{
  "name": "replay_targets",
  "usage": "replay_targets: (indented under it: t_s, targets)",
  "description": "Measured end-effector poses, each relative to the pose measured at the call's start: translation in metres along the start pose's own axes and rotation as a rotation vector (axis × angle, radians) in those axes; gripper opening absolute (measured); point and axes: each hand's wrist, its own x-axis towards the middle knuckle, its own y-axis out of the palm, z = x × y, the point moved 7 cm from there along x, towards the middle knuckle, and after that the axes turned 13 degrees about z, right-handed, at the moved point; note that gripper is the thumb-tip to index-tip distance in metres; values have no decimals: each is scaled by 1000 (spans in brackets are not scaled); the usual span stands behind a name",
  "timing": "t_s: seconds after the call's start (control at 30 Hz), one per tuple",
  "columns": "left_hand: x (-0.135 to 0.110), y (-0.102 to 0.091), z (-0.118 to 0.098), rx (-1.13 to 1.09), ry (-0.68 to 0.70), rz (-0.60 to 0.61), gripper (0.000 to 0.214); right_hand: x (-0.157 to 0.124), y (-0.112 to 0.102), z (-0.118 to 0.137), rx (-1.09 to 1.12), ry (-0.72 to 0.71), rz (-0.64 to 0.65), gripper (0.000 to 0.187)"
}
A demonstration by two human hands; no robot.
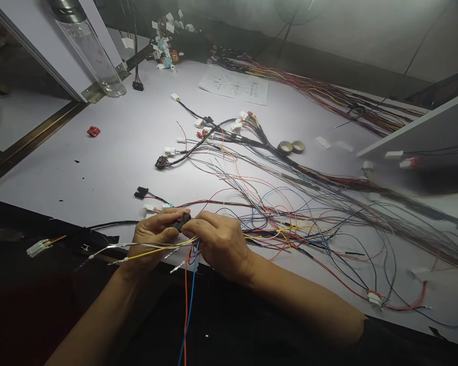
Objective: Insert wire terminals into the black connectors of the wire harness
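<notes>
Between the fingers of my left hand (152, 236) is a black connector housing (181, 222) with a bit of red on it. My right hand (219, 241) is closed at the connector's right side, fingertips pinched on wires there; which wire sits in the pinch is hidden. A yellow wire (152, 252) and white wires run left from the right hand across the left one, their ends loose. A blue wire (194, 284) and an orange wire (185, 300) hang down below the right hand, over the table's front edge.
A wire harness (267, 145) with several connectors stretches across the white table (110, 178). Tape rolls (292, 147), a paper sheet (234, 87), a red connector (93, 131) and a glass bottle (95, 61) are farther back. More wire bundles (313, 89) lie along the rear.
</notes>
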Motion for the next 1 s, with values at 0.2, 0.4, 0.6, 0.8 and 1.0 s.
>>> replay_targets:
  t_s: [0.2, 0.4, 0.6, 0.8, 1.0]
  targets:
    - [-3, -4, 1, -9, -16, -54, 28, -10, -8, -4, 57, 37, -43, 15]
    - [-3, -5, 3, -18, -2, -27, 25, -17, -14, 0, 77, 26, -70, 20]
    - [-2, 4, 0, 42, 57, 90, 21, -25, -16, 2, 102, 2, -66, 18]
    - [-2, 1, 4, 64, 27, 70, 23, -30, -14, -6, 266, 77, -17, 18]
    - [4, -17, -7, -41, 64, -122, 26, -10, -37, -62, 718, 389, 4, 22]
